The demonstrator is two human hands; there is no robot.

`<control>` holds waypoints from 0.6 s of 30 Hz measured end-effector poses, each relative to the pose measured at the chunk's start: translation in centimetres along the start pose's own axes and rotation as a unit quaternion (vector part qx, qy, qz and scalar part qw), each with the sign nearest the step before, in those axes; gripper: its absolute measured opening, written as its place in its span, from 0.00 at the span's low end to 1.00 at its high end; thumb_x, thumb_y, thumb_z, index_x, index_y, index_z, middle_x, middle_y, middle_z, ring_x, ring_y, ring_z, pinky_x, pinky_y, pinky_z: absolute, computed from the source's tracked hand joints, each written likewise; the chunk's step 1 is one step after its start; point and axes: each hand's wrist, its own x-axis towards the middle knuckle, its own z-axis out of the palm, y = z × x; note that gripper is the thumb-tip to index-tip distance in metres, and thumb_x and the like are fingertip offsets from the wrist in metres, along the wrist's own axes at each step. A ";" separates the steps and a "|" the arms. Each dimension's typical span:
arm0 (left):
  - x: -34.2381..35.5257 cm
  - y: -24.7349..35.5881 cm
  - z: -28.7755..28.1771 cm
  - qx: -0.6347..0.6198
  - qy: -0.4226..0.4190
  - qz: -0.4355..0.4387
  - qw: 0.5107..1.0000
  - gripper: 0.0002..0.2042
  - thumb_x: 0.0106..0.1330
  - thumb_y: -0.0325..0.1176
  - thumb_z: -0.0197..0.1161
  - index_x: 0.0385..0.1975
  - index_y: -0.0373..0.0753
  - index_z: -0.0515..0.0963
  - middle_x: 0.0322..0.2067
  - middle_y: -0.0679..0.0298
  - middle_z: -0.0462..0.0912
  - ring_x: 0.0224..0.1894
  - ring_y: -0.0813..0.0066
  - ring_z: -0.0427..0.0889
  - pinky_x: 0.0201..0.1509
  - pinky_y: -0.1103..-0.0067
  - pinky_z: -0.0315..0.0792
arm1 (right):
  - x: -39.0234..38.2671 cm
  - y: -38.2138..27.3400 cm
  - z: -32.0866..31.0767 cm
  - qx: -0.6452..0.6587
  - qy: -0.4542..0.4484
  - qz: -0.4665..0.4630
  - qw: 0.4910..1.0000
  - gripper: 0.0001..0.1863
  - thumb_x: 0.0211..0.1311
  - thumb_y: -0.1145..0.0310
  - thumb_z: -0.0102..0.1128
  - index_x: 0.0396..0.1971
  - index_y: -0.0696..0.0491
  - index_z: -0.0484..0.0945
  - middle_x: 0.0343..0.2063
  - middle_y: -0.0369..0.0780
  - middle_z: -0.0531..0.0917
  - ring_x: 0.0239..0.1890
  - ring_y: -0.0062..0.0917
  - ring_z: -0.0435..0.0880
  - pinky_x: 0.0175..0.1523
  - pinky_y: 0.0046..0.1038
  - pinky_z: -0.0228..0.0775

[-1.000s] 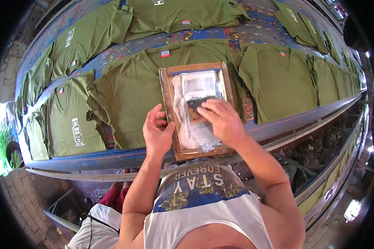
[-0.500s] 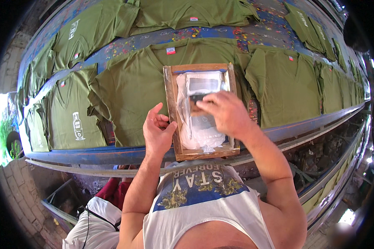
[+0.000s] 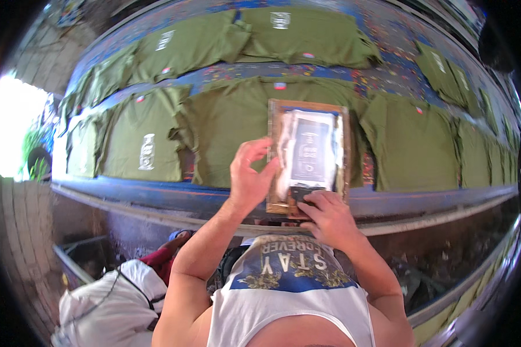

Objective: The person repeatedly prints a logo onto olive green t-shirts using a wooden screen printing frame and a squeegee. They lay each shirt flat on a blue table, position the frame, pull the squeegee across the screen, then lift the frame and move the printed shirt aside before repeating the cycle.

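A wooden screen-printing frame (image 3: 345, 156) rests on an olive-green T-shirt (image 3: 226, 133) in front of me. Its mesh shows a bottle-shaped stencil, with white ink around it. My left hand (image 3: 252, 176) grips the frame's left rail between thumb and fingers. At the near end of the mesh, my right hand (image 3: 333, 218) holds a squeegee (image 3: 297, 199) with a dark blade edge and a wooden handle. My fingers cover part of the squeegee.
Printed olive T-shirts (image 3: 147, 127) lie along both sides of the long blue table (image 3: 202, 199), which is speckled with colour. A T-shirt without a visible print (image 3: 414, 144) lies to the right. A metal rail (image 3: 422, 221) runs along the near edge. White cloth (image 3: 107, 301) sits low at left.
My right hand has drawn the squeegee from mid-mesh to the near end, uncovering the bottle stencil. The whole view has shifted, and my left hand stays at the frame's left rail.
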 end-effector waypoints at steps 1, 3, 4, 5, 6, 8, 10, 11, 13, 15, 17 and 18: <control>0.1 2.0 -1.5 0.057 0.031 0.193 0.979 0.12 0.69 0.22 0.77 0.50 0.34 0.88 0.47 0.55 0.91 0.51 0.57 0.92 0.65 0.65 0.85 | 0.1 -0.1 -0.4 0.004 0.035 -0.018 0.999 0.27 0.52 0.69 0.84 0.56 0.53 0.90 0.56 0.43 0.88 0.62 0.45 0.87 0.68 0.48 0.80; -0.1 6.7 -4.4 0.007 0.000 0.354 0.935 0.08 0.70 0.26 0.78 0.45 0.37 0.89 0.35 0.58 0.90 0.42 0.57 0.92 0.60 0.58 0.88 | 0.0 -0.5 -1.4 0.019 0.092 -0.045 0.995 0.25 0.55 0.69 0.84 0.55 0.53 0.90 0.57 0.43 0.88 0.63 0.46 0.87 0.68 0.50 0.80; -0.8 9.3 -5.8 0.002 -0.030 0.402 0.915 0.06 0.70 0.27 0.78 0.44 0.38 0.89 0.32 0.63 0.87 0.38 0.62 0.89 0.58 0.59 0.87 | 0.1 -0.6 -1.8 0.021 0.112 -0.052 0.992 0.22 0.55 0.71 0.83 0.52 0.55 0.91 0.56 0.44 0.89 0.61 0.47 0.88 0.66 0.50 0.82; -1.6 11.9 -7.3 -0.008 -0.055 0.445 0.894 0.05 0.69 0.27 0.77 0.41 0.40 0.89 0.29 0.67 0.83 0.34 0.66 0.87 0.54 0.59 0.88 | 0.1 -0.8 -2.2 0.026 0.119 -0.054 0.991 0.22 0.56 0.72 0.83 0.52 0.55 0.91 0.55 0.43 0.89 0.60 0.47 0.88 0.65 0.49 0.82; -2.4 14.5 -8.8 0.014 -0.086 0.472 0.877 0.03 0.68 0.27 0.76 0.39 0.42 0.89 0.26 0.71 0.80 0.31 0.70 0.86 0.50 0.59 0.89 | 0.2 -0.9 -2.7 0.038 0.131 -0.057 0.989 0.21 0.57 0.73 0.82 0.52 0.54 0.91 0.54 0.43 0.89 0.60 0.46 0.89 0.65 0.48 0.82; -4.5 18.8 -9.5 0.025 -0.047 0.514 0.856 0.06 0.66 0.24 0.75 0.35 0.46 0.89 0.22 0.75 0.71 0.28 0.73 0.83 0.44 0.62 0.92 | 0.4 -1.3 -3.1 0.042 0.145 -0.064 0.986 0.18 0.57 0.77 0.81 0.49 0.55 0.91 0.53 0.43 0.91 0.57 0.45 0.90 0.62 0.46 0.83; -5.2 21.2 -8.1 -0.006 0.025 0.545 0.838 0.09 0.61 0.25 0.76 0.39 0.45 0.91 0.20 0.74 0.70 0.25 0.74 0.80 0.41 0.66 0.92 | 0.9 -1.8 -3.3 0.047 0.154 -0.108 0.981 0.18 0.57 0.77 0.81 0.49 0.55 0.92 0.52 0.43 0.91 0.56 0.45 0.91 0.61 0.45 0.84; -5.2 21.8 -7.6 -0.012 0.042 0.558 0.829 0.09 0.60 0.25 0.76 0.40 0.45 0.91 0.21 0.74 0.70 0.25 0.74 0.79 0.41 0.66 0.92 | 1.2 -2.2 -3.3 0.059 0.147 -0.121 0.980 0.18 0.58 0.77 0.81 0.49 0.54 0.92 0.51 0.43 0.91 0.55 0.44 0.91 0.60 0.45 0.85; -5.6 22.5 -7.4 -0.010 0.039 0.577 0.816 0.10 0.60 0.24 0.75 0.41 0.46 0.92 0.21 0.74 0.71 0.25 0.74 0.79 0.41 0.66 0.92 | 2.2 -3.3 -2.5 0.038 0.165 -0.165 0.972 0.19 0.55 0.78 0.81 0.48 0.53 0.92 0.50 0.42 0.91 0.53 0.43 0.92 0.57 0.43 0.86; -6.2 22.5 -7.7 0.002 0.020 0.591 0.807 0.12 0.60 0.24 0.75 0.42 0.47 0.92 0.22 0.75 0.71 0.25 0.75 0.79 0.41 0.66 0.92 | 2.9 -4.3 -2.1 0.056 0.163 -0.193 0.966 0.19 0.53 0.79 0.82 0.47 0.53 0.93 0.50 0.42 0.92 0.52 0.42 0.93 0.56 0.43 0.87; -6.9 22.3 -8.5 0.018 0.004 0.592 0.806 0.13 0.60 0.24 0.75 0.42 0.48 0.92 0.22 0.75 0.71 0.25 0.75 0.79 0.41 0.66 0.92 | 3.1 -5.1 -1.8 0.072 0.162 -0.210 0.961 0.19 0.52 0.80 0.82 0.45 0.53 0.93 0.49 0.41 0.92 0.51 0.41 0.93 0.55 0.42 0.87; -7.2 22.1 -9.2 0.028 -0.001 0.590 0.807 0.13 0.60 0.24 0.74 0.43 0.48 0.92 0.23 0.75 0.71 0.25 0.75 0.79 0.41 0.66 0.92 | 3.3 -5.3 -1.7 0.076 0.164 -0.213 0.960 0.18 0.52 0.80 0.82 0.45 0.53 0.93 0.49 0.41 0.92 0.50 0.41 0.93 0.55 0.42 0.87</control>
